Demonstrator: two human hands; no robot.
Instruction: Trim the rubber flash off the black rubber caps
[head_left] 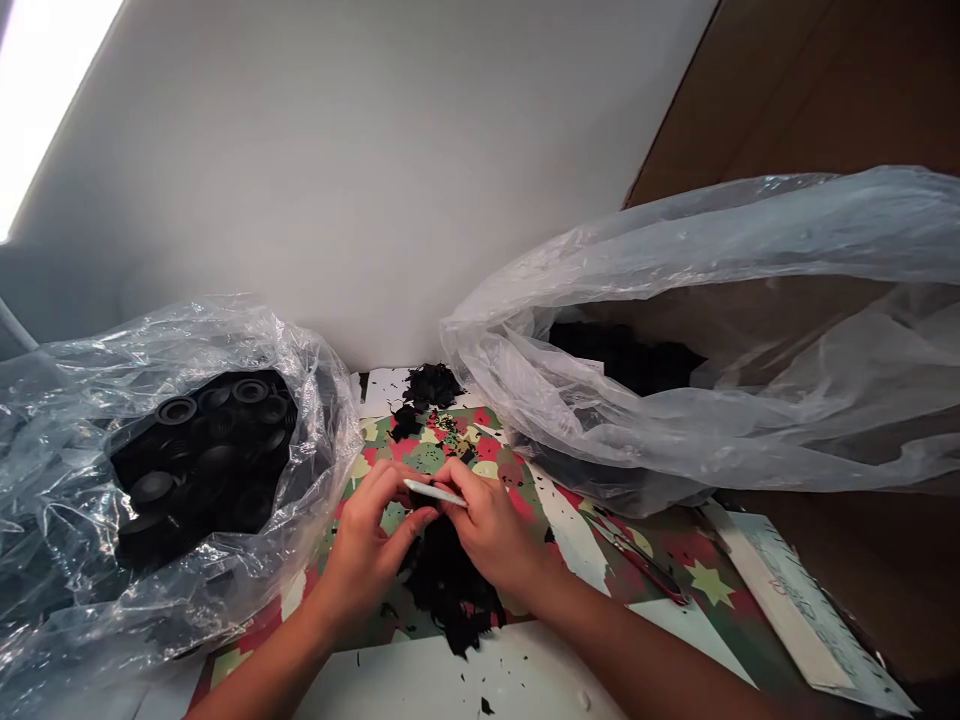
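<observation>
My right hand (487, 525) is closed around a slim white pen-like tool (435, 492), which points left across the fingers of my other hand. My left hand (375, 540) curls thumb and fingers about a small black piece (426, 502), mostly hidden between the two hands. It looks like one of the round black rubber parts (217, 460) in the plastic bag to the left. Below my hands lies a heap of black rubber scraps (454, 590) on the patterned table covering.
A clear plastic bag (315, 400) stands at left. Another open plastic bag (675, 450), with black contents (637, 358), is at right. Scissors (645, 565) lie at right, near a notebook-like pad (810, 600). More black scraps (433, 386) sit by the wall; cardboard (825, 90) rises behind right.
</observation>
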